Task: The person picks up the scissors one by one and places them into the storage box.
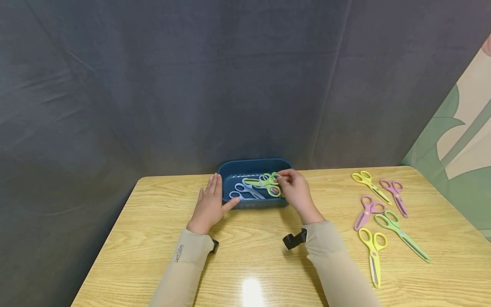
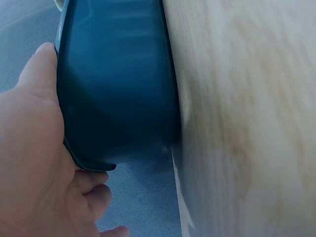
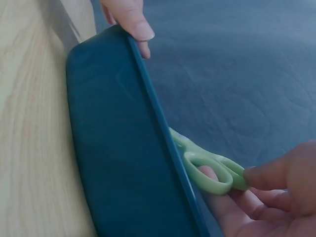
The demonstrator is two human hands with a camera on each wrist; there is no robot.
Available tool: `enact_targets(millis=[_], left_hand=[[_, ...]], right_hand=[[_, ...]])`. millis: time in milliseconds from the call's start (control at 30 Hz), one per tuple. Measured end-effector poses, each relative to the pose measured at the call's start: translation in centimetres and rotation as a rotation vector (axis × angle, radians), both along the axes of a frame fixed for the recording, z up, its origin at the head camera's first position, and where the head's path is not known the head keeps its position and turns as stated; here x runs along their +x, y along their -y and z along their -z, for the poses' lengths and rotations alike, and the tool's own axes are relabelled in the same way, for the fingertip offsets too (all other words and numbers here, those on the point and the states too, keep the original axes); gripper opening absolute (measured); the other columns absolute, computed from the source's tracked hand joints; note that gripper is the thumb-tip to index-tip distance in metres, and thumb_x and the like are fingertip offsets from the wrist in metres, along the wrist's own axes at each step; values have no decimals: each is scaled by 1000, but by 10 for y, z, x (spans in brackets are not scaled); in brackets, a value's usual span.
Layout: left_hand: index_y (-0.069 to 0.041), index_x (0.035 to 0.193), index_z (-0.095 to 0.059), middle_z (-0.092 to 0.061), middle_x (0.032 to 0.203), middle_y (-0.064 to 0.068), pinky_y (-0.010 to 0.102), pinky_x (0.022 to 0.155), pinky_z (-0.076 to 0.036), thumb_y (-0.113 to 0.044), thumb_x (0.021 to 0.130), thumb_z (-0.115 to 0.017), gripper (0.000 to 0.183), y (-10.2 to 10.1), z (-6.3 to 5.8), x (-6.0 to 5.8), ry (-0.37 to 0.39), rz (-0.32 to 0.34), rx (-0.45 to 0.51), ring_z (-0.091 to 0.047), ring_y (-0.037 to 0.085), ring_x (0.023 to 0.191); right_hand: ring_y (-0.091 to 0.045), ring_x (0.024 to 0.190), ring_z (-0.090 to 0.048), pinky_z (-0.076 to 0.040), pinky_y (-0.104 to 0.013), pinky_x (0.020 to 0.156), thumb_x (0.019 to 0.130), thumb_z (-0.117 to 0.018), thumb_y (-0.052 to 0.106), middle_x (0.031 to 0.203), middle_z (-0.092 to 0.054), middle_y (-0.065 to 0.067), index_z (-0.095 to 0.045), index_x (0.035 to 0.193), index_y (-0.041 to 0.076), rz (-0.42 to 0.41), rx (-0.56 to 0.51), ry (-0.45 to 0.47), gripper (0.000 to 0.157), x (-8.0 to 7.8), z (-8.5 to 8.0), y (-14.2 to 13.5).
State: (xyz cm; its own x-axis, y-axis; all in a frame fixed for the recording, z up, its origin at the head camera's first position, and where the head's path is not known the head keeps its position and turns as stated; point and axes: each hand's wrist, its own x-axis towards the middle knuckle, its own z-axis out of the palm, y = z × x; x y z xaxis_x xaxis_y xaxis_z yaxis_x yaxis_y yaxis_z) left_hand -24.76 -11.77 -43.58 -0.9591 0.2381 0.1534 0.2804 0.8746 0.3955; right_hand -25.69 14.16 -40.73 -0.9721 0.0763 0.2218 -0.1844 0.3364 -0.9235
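Note:
A dark blue plastic basket (image 1: 256,204) stands at the table's back edge with blue scissors (image 1: 249,190) lying in it. My right hand (image 1: 295,189) pinches the handle of green scissors (image 1: 262,182) above the basket's right part; in the right wrist view, thumb and fingertips meet at one handle loop (image 3: 210,173). At the basket's left end, my left hand (image 1: 209,204) rests with fingers straight along the side and the thumb on the front rim. In the left wrist view, that thumb (image 2: 42,69) touches the rim, and some fingertips show past the corner.
On the table's right lie several scissors: yellow scissors (image 1: 373,251) in front, green scissors (image 1: 400,232), pink scissors (image 1: 368,211), more pink scissors (image 1: 396,197) and yellow scissors (image 1: 370,185) farther back. A dark grey curtain (image 1: 238,85) hangs behind the wooden table (image 1: 145,238).

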Motion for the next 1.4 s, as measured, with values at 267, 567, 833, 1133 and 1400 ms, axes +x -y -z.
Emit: enact_targets(millis=[267, 567, 833, 1133, 1400], left_hand=[[3, 161, -11, -9, 168, 20, 63, 120, -13, -63, 97, -54, 101, 1, 3, -2, -4, 1, 0, -7, 34, 155], [3, 161, -11, -10, 168, 21, 62, 120, -13, -64, 97, -54, 102, 1, 3, -2, -5, 4, 1, -7, 34, 156], [3, 161, -11, -10, 168, 20, 62, 120, -14, -65, 97, -54, 102, 1, 5, -3, -15, 1, -2, -5, 31, 156], [4, 160, -11, -9, 168, 21, 62, 120, -14, -64, 97, -53, 101, 2, 6, -3, -22, 5, 1, -6, 34, 156], [3, 161, -11, -8, 168, 21, 63, 120, -13, -64, 98, -52, 101, 3, 7, -4, -21, 13, 9, -7, 35, 156]], right_hand=[[-13, 70, -57, -45, -21, 61, 101, -54, 1, 96, -70, -23, -65, 113, -10, 6, 54, -10, 20, -13, 2, 9], [-13, 64, -56, -42, -25, 58, 101, -53, 4, 97, -72, -19, -67, 116, -6, -10, 137, 2, 23, -21, 3, 22], [-29, 83, -67, -45, -26, 59, 103, -47, 5, 104, -72, -20, -66, 124, -6, -30, 180, 59, 29, -28, 6, 28], [-30, 86, -71, -59, -31, 70, 101, -38, -1, 111, -67, -24, -61, 129, -7, -53, 125, 247, 37, -37, 5, 30], [-27, 79, -66, -51, -30, 64, 98, -50, -3, 124, -64, -25, -63, 128, -7, -49, 202, 320, 33, -40, 5, 28]])
